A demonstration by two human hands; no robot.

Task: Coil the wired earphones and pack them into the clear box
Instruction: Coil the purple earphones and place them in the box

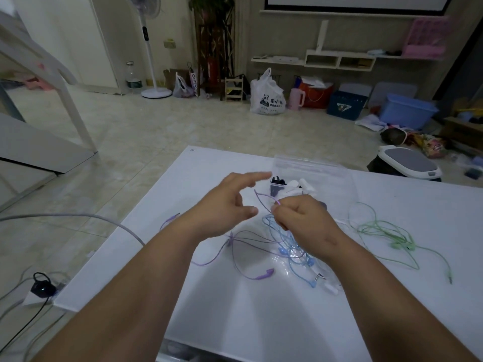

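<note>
Purple wired earphones point(251, 273) lie spread over the white table point(261, 317), one earbud near the middle. My right hand point(300, 218) pinches a loop of the purple cord above the table. Just to its left, my left hand point(230, 205) hovers with fingers spread and holds nothing. Under my right hand lies a tangle of blue earphones point(290, 254). Green earphones point(386, 236) lie loose to the right. The clear box point(313, 168) stands open behind my hands, with small black and white items inside.
A grey cable point(78, 218) runs off the table's left edge to a black device point(41, 286) on the floor. Bags, bins and a fan stand along the far wall. A white and grey stool point(407, 163) sits past the table's right far corner.
</note>
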